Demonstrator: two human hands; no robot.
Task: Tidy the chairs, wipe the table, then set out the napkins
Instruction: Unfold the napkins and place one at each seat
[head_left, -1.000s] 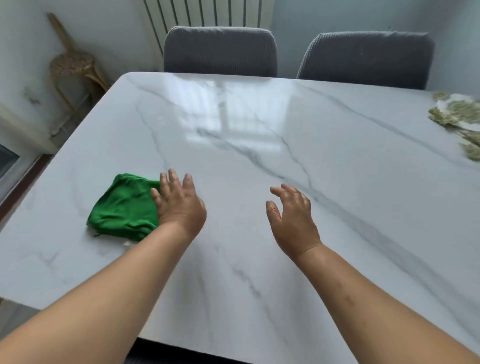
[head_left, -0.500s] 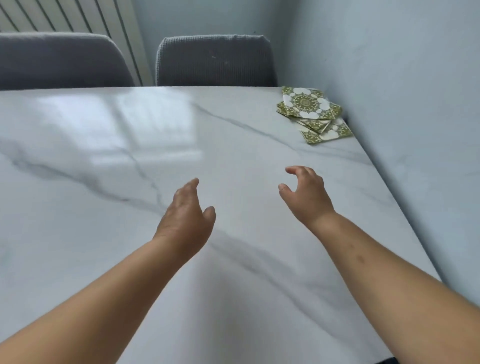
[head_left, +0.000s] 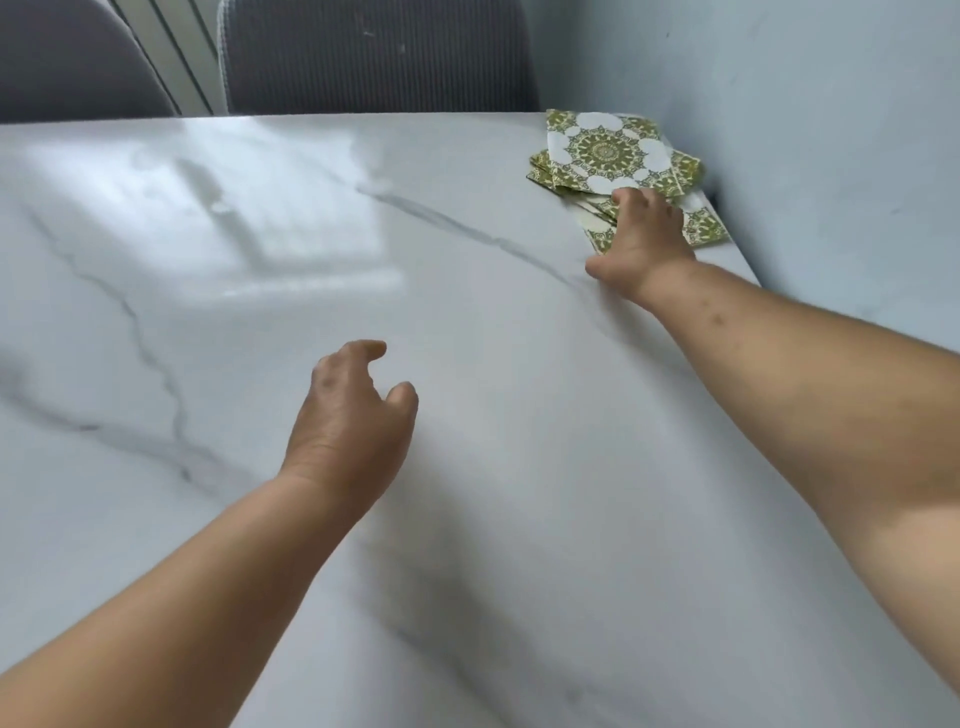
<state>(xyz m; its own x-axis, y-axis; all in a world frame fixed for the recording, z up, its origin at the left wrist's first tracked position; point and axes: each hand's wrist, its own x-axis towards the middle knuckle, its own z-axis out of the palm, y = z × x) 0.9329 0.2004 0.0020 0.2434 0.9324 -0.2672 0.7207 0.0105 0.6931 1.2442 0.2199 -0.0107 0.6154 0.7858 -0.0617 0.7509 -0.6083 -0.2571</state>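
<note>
Since half a second ago the right hand (head_left: 641, 239) has advanced from mid-table to the loose stack of green-and-white patterned paper napkins (head_left: 602, 148). The stack lies at the far right corner of the white marble-effect table (head_left: 260, 260), hard against the pale blue wall (head_left: 810, 130).

Right hand: fingers laid over the nearer, lower napkins, thumb down at the table surface beside them. Whether a napkin is actually pinched cannot be told; the fingertips are hidden by the back of the hand.

Left hand (head_left: 348, 415): over bare tabletop, well apart from the stack, fingers loosely curled, holding nothing.

Two grey upholstered chairs (head_left: 374, 57) stand pushed in at the far edge.

Assessment: chairs appear tidied and no cloth is in view, so the work has probably passed to the napkin stage. All napkins remain in one heap; none is yet set out.
</note>
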